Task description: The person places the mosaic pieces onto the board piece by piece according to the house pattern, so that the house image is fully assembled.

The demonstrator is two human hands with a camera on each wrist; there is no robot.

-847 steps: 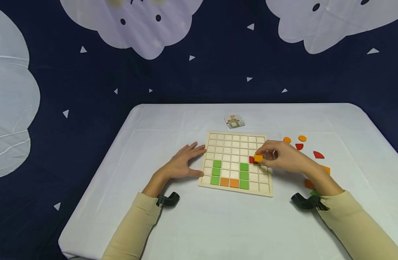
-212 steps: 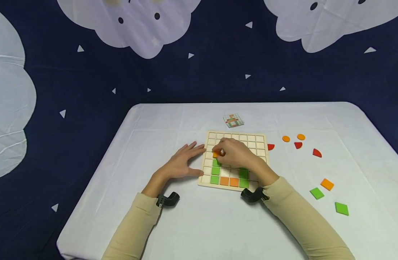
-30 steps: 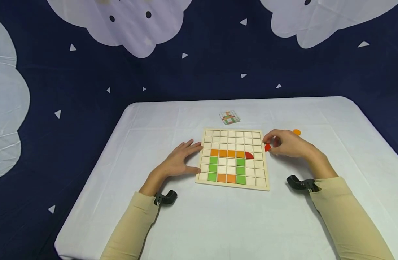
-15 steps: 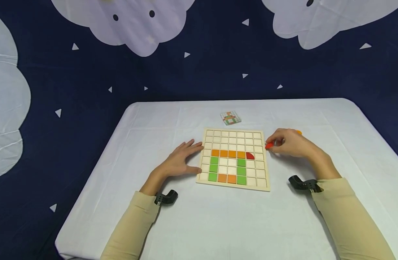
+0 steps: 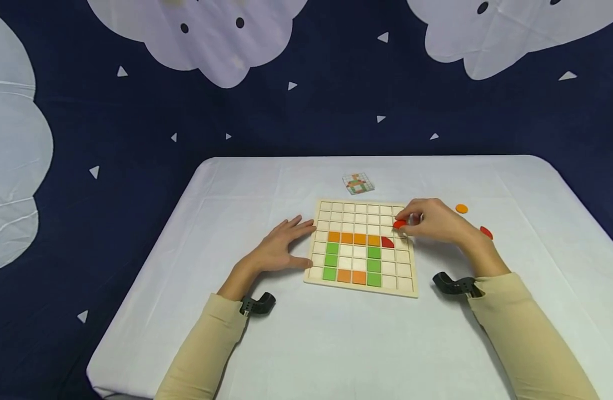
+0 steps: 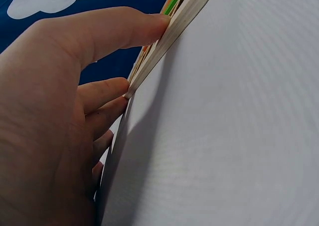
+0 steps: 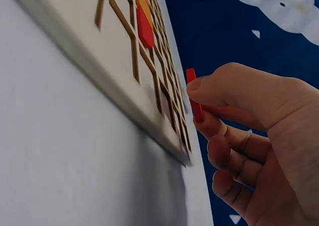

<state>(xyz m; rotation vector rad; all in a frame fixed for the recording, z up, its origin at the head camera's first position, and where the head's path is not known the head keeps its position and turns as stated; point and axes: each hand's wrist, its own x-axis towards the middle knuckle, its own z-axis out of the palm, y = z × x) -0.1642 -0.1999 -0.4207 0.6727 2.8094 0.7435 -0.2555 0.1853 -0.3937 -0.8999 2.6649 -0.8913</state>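
My right hand (image 5: 438,222) pinches a small red tile (image 5: 399,224) between thumb and fingers, over the right side of the wooden grid board (image 5: 356,289). In the right wrist view this red tile (image 7: 191,76) stands on edge, above the board's cells. A red quarter-circle tile (image 5: 388,242) lies in the grid, ending a row of orange square tiles (image 5: 347,238). Green square tiles (image 5: 331,260) form two columns below that row, with two orange tiles (image 5: 352,276) between them at the bottom. My left hand (image 5: 273,251), fingers spread, touches the board's left edge with thumb and fingertips.
A patterned card (image 5: 358,183) lies behind the board. To the right on the white tablecloth (image 5: 306,344) are an orange round tile (image 5: 462,209) and another red tile (image 5: 486,232), partly covered by my right wrist. My right forearm hides some of the table.
My right hand has carried the red tile leftward from beside the board to over it. Since the oldest frames, the orange row and its red end tile have been laid. My left hand stays put.
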